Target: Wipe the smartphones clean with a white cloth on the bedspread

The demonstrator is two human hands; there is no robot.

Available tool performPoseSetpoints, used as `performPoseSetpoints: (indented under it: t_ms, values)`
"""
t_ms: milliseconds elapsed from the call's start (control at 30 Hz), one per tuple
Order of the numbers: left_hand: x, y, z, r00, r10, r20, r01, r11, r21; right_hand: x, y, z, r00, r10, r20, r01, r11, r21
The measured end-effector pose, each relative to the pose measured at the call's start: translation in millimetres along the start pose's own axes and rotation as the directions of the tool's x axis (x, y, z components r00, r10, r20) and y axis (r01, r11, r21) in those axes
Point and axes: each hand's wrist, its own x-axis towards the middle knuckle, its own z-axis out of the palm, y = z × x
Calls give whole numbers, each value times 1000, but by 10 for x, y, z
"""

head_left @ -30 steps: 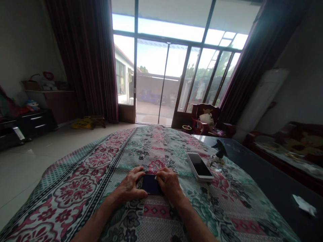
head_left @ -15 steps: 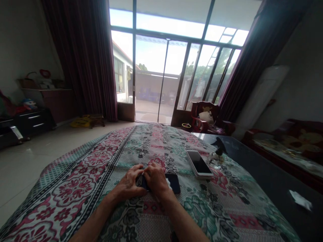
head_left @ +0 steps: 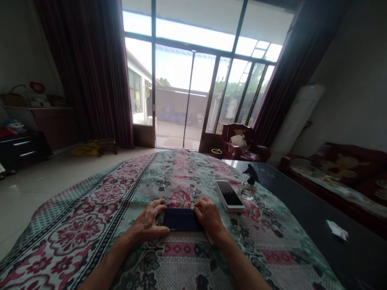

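Note:
A dark smartphone lies flat on the patterned tablecloth, its long side crosswise to me. My left hand holds its left end, thumb at the near edge and fingers at the far edge. Over the right end curls my right hand, fingers bent and pressed down. A white wad, seen under this hand a moment ago, is now hidden by it. Right of my right hand lies a white-framed device with a dark screen. Beside that stands a clear spray bottle with a black trigger head.
A dark tabletop extends to the right of the cloth, with a crumpled white tissue on it. Beyond are a red wooden chair, a sofa and glass doors. A black cabinet stands far left.
My right hand has slid right, from the phone's middle to its right end, baring the dark surface. My left hand stays at the left end. The view has turned slightly right.

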Motion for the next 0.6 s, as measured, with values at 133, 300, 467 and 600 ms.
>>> performPoseSetpoints:
  t_ms: [133, 300, 467, 600]
  values:
    - [1, -24, 21, 1000, -11, -12, 11, 1000, -7, -23, -12, -1, 1000, 2, -28, -2, 1000, -20]
    - [6, -35, 44, 999, 2, -36, -2, 1000, -12, 37, -318, 182, 999, -40, -4, 40, 998, -40]
    - [24, -60, 62, 999, 11, -40, -11, 1000, -11, 117, -648, 415, 998, -57, 35, 58, 998, -35]
    - [31, -60, 60, 999, 19, -42, -20, 1000, -7, 130, -757, 490, 997, -39, 61, 41, 999, -24]
